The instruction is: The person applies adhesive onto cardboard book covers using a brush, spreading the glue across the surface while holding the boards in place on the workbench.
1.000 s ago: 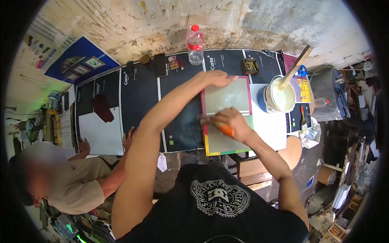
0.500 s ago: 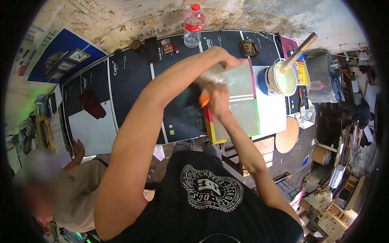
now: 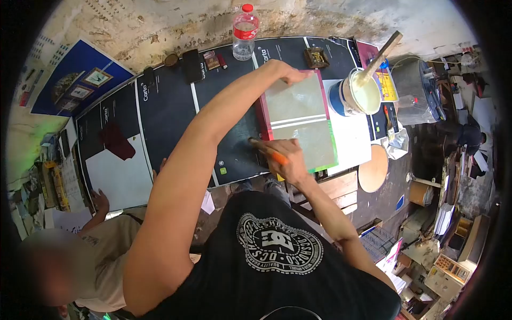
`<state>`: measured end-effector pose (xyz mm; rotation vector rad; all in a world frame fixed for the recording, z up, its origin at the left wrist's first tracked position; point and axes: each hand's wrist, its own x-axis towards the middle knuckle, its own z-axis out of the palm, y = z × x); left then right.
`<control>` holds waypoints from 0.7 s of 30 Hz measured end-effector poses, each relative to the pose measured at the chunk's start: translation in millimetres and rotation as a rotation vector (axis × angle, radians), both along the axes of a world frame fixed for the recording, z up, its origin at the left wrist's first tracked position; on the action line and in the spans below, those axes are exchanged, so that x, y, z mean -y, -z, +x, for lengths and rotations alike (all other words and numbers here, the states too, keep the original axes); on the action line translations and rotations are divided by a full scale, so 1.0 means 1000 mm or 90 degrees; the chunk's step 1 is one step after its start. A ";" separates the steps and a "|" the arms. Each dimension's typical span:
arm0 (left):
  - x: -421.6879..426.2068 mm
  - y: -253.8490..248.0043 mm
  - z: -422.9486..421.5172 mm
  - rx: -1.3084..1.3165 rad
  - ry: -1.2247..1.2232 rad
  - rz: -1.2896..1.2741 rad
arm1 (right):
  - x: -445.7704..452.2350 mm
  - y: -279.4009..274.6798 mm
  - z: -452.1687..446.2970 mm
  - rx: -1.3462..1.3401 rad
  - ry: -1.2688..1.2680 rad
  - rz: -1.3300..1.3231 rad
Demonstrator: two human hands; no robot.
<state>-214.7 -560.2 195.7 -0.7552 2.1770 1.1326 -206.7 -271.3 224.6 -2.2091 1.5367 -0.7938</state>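
Note:
A flat frame with grey panels (image 3: 306,140) and pink and green taped edges lies on the dark table, crossed by a double white line. My left hand (image 3: 295,77) reaches to its far edge and lies there with fingers stretched out. Over the near left part of the frame, my right hand (image 3: 289,161) is closed round an orange-handled tool (image 3: 279,157). A narrow end of the tool points left, past the frame's left edge; its exact kind is unclear. To the right stands a bucket (image 3: 341,97) of creamy paste, with a wooden-handled stick (image 3: 381,57) leaning in it.
A water bottle (image 3: 245,34) stands by the wall, and a small ashtray-like box (image 3: 316,57) sits beyond the frame. White sheet (image 3: 352,146) extends under the frame's right side. Another person's hand (image 3: 100,201) rests at the table's left end. A round board (image 3: 373,169) is at right.
My right hand has come nearer to me and slightly left, with the orange-handled tool turned to point left. My left hand stays at the far edge. The whole view has shifted a little.

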 end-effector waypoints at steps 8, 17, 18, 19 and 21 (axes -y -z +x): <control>0.009 0.018 -0.008 -0.016 -0.063 0.079 | 0.052 0.077 -0.016 -0.043 0.193 -0.067; -0.009 -0.009 0.004 -0.011 -0.075 0.041 | 0.052 0.032 -0.027 -0.012 0.242 -0.140; -0.013 -0.004 0.004 -0.012 -0.079 0.040 | 0.049 0.052 -0.023 -0.033 0.224 -0.096; -0.014 0.000 0.003 -0.015 -0.084 0.036 | 0.050 0.052 -0.017 -0.055 0.204 -0.057; -0.010 -0.006 0.004 -0.027 -0.095 0.031 | 0.008 0.059 -0.007 0.003 0.105 -0.017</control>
